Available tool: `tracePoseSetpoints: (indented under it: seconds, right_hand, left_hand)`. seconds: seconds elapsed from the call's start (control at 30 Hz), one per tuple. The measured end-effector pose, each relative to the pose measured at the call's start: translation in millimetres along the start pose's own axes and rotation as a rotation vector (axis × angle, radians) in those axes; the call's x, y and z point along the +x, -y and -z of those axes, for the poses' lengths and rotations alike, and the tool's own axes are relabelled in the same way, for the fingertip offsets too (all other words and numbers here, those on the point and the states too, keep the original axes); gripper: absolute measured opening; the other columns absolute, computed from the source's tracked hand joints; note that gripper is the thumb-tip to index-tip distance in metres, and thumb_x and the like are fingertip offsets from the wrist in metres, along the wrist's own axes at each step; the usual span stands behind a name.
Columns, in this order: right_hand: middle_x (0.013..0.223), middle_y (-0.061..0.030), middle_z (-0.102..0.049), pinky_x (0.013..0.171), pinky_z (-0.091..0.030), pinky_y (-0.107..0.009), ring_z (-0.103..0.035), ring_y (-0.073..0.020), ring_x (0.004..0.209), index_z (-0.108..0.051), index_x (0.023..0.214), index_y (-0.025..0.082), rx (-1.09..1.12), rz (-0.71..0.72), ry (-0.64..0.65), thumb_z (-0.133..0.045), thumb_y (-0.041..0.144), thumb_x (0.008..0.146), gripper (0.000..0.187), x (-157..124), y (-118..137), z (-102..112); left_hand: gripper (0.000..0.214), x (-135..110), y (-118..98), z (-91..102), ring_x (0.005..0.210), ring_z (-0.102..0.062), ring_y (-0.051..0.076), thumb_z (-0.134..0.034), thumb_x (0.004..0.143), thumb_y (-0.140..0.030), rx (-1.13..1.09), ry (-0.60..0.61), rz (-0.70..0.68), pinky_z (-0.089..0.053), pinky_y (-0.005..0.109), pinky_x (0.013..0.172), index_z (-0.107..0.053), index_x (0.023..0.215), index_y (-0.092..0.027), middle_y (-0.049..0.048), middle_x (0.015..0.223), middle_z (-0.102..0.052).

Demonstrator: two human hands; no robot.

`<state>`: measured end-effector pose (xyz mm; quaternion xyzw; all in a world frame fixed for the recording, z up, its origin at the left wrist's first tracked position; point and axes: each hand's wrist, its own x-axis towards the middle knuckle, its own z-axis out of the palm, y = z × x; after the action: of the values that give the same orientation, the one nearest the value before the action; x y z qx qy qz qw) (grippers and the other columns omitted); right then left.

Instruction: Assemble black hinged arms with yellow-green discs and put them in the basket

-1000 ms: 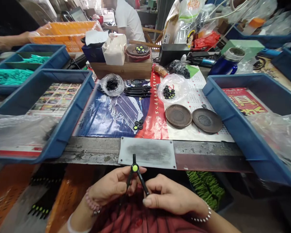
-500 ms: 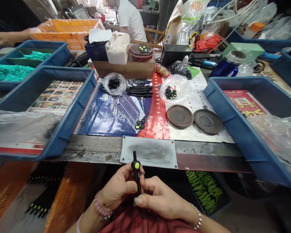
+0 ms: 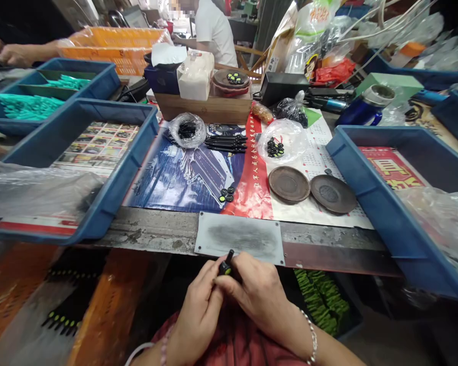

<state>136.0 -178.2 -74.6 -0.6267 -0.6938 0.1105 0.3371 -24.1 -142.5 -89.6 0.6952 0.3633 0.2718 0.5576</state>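
Both hands meet low in front of me, at the table's front edge, around a slim black part with a round yellow-green disc (image 3: 225,268). Its narrow tip points up and away; the lower end is hidden in the hands. My left hand (image 3: 203,297) is closed around it from the left. With fingers curled over the tip's right side and the thumb by the disc, my right hand (image 3: 257,284) is closed on it too. Several small black round caps (image 3: 226,194), one with a yellow-green centre, lie on the mat beyond. Similar slim black parts (image 3: 226,143) lie in a row further back.
A blue tray (image 3: 110,203) stands at left, another blue tray (image 3: 389,223) at right. Two brown dishes (image 3: 289,184) and a plastic bag of caps (image 3: 295,137) lie between. A metal plate (image 3: 240,236) covers the front edge. Co-worker's hands (image 3: 17,55) show at far left.
The black part has tipped away from me and sunk deeper into my hands. My right hand has moved up and over it; my left hand has turned around it.
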Motion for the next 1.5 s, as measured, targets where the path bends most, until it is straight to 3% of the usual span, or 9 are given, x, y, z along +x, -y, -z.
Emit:
tracePoseSetpoints:
  seconds: [0.17, 0.3, 0.53, 0.73, 0.9, 1.07, 1.2, 1.3, 1.5]
  right_hand:
    - [0.062, -0.0026, -0.057, 0.053, -0.027, -0.029, -0.051, -0.014, 0.05, -0.053, 0.075, 0.018, -0.214, 0.045, -0.061, -0.023, 0.04, 0.109, 0.051, 1, 5, -14]
    - [0.061, -0.004, -0.059, 0.052, -0.024, -0.031, -0.052, -0.0145, 0.049, -0.055, 0.076, 0.017, -0.233, -0.032, -0.014, -0.017, 0.038, 0.11, 0.054, 1, 8, -19]
    - [0.061, -0.0021, -0.06, 0.053, -0.026, -0.029, -0.053, -0.0132, 0.051, -0.053, 0.076, 0.018, 0.043, -0.153, 0.21, -0.012, 0.041, 0.11, 0.058, 10, 6, -8]
    - [0.067, -0.0076, -0.064, 0.056, -0.025, -0.03, -0.055, -0.0152, 0.055, -0.059, 0.081, 0.015, -0.143, -0.06, 0.056, -0.014, 0.047, 0.108, 0.062, 7, 8, -9]
    - [0.064, -0.0053, -0.061, 0.056, -0.024, -0.03, -0.051, -0.0142, 0.053, -0.054, 0.077, 0.017, 0.054, -0.208, 0.231, -0.017, 0.044, 0.108, 0.055, 10, 9, -12]
    - [0.073, -0.0017, -0.058, 0.059, -0.032, -0.024, -0.05, -0.0127, 0.062, -0.048, 0.079, 0.018, 0.481, -0.206, 0.319, -0.026, 0.049, 0.107, 0.047, 9, 5, 0]
    - [0.08, -0.0029, -0.063, 0.062, -0.036, -0.023, -0.055, -0.0138, 0.068, -0.053, 0.085, 0.017, 0.454, -0.173, 0.475, -0.04, 0.044, 0.105, 0.036, 1, 11, -4]
    - [0.087, -0.0065, -0.067, 0.065, -0.039, -0.024, -0.061, -0.0163, 0.073, -0.056, 0.091, 0.016, 0.434, -0.136, 0.499, -0.045, 0.035, 0.102, 0.024, -4, 16, -12]
    - [0.071, -0.002, -0.057, 0.058, -0.034, -0.023, -0.051, -0.0121, 0.06, -0.05, 0.077, 0.017, 0.492, -0.105, 0.417, -0.041, 0.034, 0.101, 0.031, -6, 15, -11]
  left_hand:
    - [0.04, -1, -3, -4.1, 0.123, -0.058, 0.02, -0.04, 0.102, -0.023, -0.009, -0.035, 0.026, -0.045, 0.026, 0.105, -0.057, 0.138, -0.024, 0.0095, 0.131, -0.062]
    - [0.038, 0, -6, -7.0, 0.12, -0.058, 0.023, -0.04, 0.103, -0.024, -0.027, -0.048, 0.083, -0.047, 0.03, 0.102, -0.059, 0.135, -0.023, 0.0113, 0.129, -0.062]
    - [0.04, -2, -6, -8.1, 0.123, -0.055, 0.022, -0.04, 0.102, -0.022, -0.001, -0.064, 0.039, -0.045, 0.029, 0.103, -0.055, 0.139, -0.026, 0.01, 0.129, -0.06]
    - [0.038, -2, -13, -5.1, 0.119, -0.056, 0.022, -0.04, 0.103, -0.023, -0.039, -0.075, 0.025, -0.045, 0.028, 0.101, -0.058, 0.136, -0.027, 0.0095, 0.126, -0.06]
    - [0.037, -3, -7, -6.6, 0.115, -0.058, 0.023, -0.043, 0.101, -0.022, -0.031, -0.126, 0.017, -0.046, 0.029, 0.098, -0.063, 0.132, -0.027, 0.0097, 0.124, -0.062]
    - [0.029, -2, -10, -0.6, 0.109, -0.059, 0.02, -0.058, 0.097, -0.032, -0.306, -0.174, 0.183, -0.046, 0.026, 0.096, -0.071, 0.122, -0.028, 0.0053, 0.116, -0.066]
    - [0.033, 0, -12, -0.2, 0.089, -0.063, 0.014, -0.074, 0.085, -0.04, -0.684, -0.357, 0.357, -0.05, 0.018, 0.081, -0.075, 0.116, -0.028, 0.0022, 0.098, -0.072]
    - [0.034, 0, -14, -0.3, 0.087, -0.064, 0.013, -0.083, 0.076, -0.04, -0.757, -0.421, 0.388, -0.051, 0.016, 0.079, -0.079, 0.107, -0.026, 0.0021, 0.092, -0.074]
    - [0.034, 2, -20, 21.3, 0.105, -0.064, 0.018, -0.074, 0.086, -0.035, -0.425, -0.138, 0.339, -0.047, 0.023, 0.097, -0.074, 0.119, -0.027, 0.0035, 0.112, -0.073]
